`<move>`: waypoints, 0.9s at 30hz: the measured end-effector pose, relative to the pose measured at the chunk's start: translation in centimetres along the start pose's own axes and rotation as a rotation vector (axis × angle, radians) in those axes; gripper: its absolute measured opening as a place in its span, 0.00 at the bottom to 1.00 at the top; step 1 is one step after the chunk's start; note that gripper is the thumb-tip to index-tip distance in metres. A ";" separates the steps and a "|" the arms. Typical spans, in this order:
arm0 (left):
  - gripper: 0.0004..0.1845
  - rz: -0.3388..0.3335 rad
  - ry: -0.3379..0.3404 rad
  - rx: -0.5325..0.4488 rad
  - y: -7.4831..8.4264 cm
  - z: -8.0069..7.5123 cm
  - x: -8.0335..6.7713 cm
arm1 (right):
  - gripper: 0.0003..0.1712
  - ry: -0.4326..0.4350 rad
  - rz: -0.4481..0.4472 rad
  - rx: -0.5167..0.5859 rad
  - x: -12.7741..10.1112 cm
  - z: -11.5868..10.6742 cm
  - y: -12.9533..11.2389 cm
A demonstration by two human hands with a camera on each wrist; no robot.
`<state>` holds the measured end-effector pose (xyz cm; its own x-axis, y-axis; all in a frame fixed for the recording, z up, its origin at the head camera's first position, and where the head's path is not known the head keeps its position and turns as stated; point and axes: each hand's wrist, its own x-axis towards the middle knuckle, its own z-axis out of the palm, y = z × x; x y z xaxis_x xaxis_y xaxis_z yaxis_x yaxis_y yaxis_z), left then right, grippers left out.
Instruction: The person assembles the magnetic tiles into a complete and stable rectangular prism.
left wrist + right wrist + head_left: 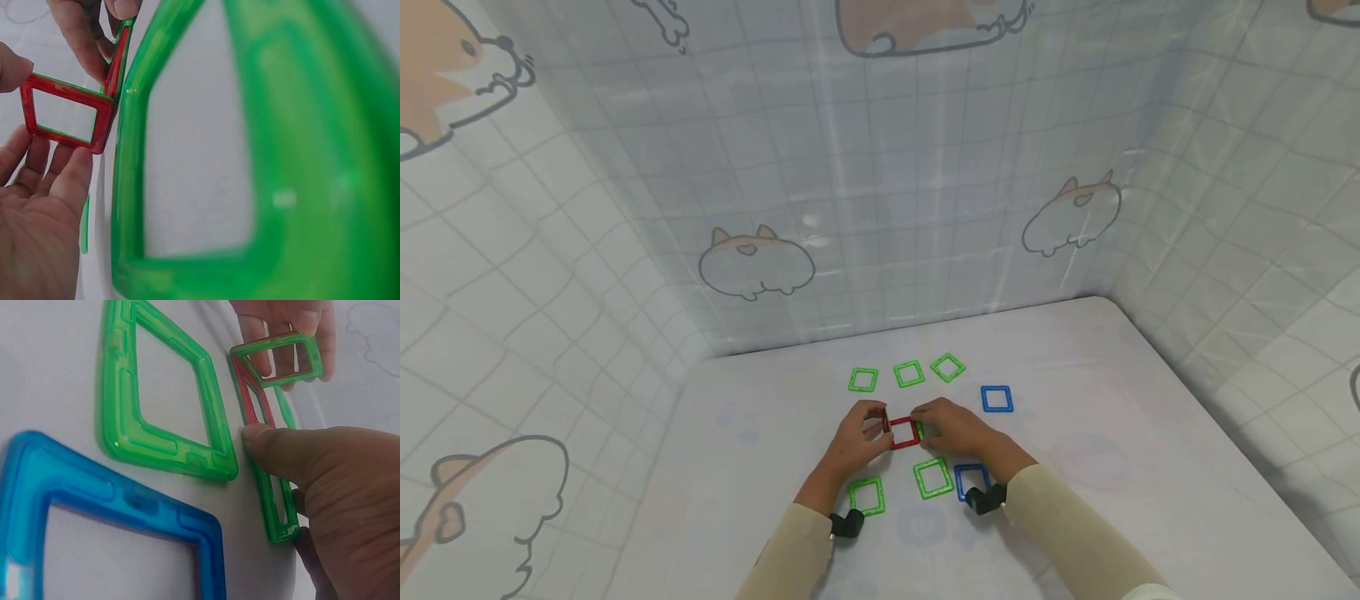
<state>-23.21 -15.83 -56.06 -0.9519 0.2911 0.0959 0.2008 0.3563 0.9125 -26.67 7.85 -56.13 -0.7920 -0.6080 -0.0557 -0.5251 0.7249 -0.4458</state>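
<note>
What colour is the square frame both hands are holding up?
Red square frame, clearest in the left wrist view.

Red square frame (904,433) between my fingers: translucent plastic, glossy, smooth moulded edges. Green frame (250,156) close under my left wrist: same translucent plastic, bright highlights on rounded corners, a recessed channel along each bar. Blue frame (94,512) near my right wrist: glossy translucent plastic with moulded ridges. Green frame (165,394) beside it shows seam lines and a slight sheen. Table cover (1112,417): white, matt, finely woven cloth look in the right wrist view. Wall sheeting (925,208): thin printed film, slightly shiny, wrinkled. My sleeves (1067,525): beige, matt knit cloth.
</note>
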 end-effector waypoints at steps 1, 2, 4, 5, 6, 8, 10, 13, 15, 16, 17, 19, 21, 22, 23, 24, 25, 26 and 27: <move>0.28 -0.006 -0.004 0.001 0.0 0.0 0.0 | 0.32 0.000 0.001 -0.001 0.0 -0.1 -0.1; 0.28 -0.008 -0.006 0.003 0.1 0.0 0.0 | 0.32 0.000 0.002 -0.002 -0.1 -0.1 -0.1; 0.29 -0.014 -0.009 0.002 -0.4 0.0 0.1 | 0.32 0.001 0.003 0.001 -0.1 -0.2 -0.2; 0.29 -0.026 -0.012 0.007 -1.0 0.1 0.3 | 0.31 0.001 0.004 0.002 -0.1 -0.2 -0.3; 0.30 -0.033 -0.013 0.010 -1.5 0.1 0.4 | 0.31 0.001 0.005 0.003 -0.1 -0.2 -0.3; 0.31 -0.035 -0.022 0.010 -2.0 0.1 0.4 | 0.31 -0.001 0.006 0.002 -0.2 -0.2 -0.3; 0.32 -0.039 -0.040 0.017 -2.0 0.0 0.3 | 0.31 -0.001 0.005 -0.003 -0.2 -0.1 -0.2; 0.33 -0.033 -0.064 0.032 -1.9 -0.2 0.3 | 0.31 0.006 -0.001 -0.009 -0.1 0.0 -0.1; 0.34 -0.030 -0.077 0.046 -1.9 -0.3 0.3 | 0.31 0.011 -0.006 -0.012 -0.1 0.0 0.0; 0.34 -0.029 -0.081 0.057 -1.8 -0.3 0.3 | 0.31 0.013 -0.007 -0.010 -0.1 0.0 0.0; 0.34 -0.030 -0.084 0.063 -1.8 -0.4 0.3 | 0.32 0.014 -0.007 -0.013 -0.2 0.0 0.0; 0.36 -0.036 -0.088 0.076 -1.8 -0.4 0.3 | 0.32 0.013 -0.008 -0.017 -0.2 0.0 0.0; 0.37 -0.055 -0.086 0.082 -1.8 -0.4 0.2 | 0.32 0.010 -0.007 -0.016 -0.2 0.0 0.0; 0.37 -0.064 -0.086 0.087 -1.9 -0.4 0.2 | 0.32 0.008 -0.004 -0.015 -0.3 0.0 0.0; 0.37 -0.074 -0.085 0.089 -1.9 -0.4 0.2 | 0.33 0.005 -0.001 -0.014 -0.3 0.0 0.0; 0.37 -0.082 -0.082 0.091 -1.9 -0.4 0.1 | 0.33 0.001 0.003 -0.012 -0.3 0.0 0.0; 0.37 -0.089 -0.080 0.094 -1.9 -0.4 0.1 | 0.33 -0.001 0.007 -0.009 -0.4 0.0 0.0; 0.36 -0.099 -0.078 0.097 -2.0 -0.4 0.1 | 0.34 -0.004 0.011 -0.005 -0.4 0.0 0.0; 0.36 -0.106 -0.078 0.105 -2.0 -0.4 0.1 | 0.34 -0.007 0.015 -0.001 -0.5 0.0 0.0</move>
<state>-23.76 -16.86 -57.75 -0.9488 0.3141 -0.0335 0.1275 0.4780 0.8691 -26.33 8.15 -56.12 -0.7976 -0.5992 -0.0687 -0.5135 0.7344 -0.4438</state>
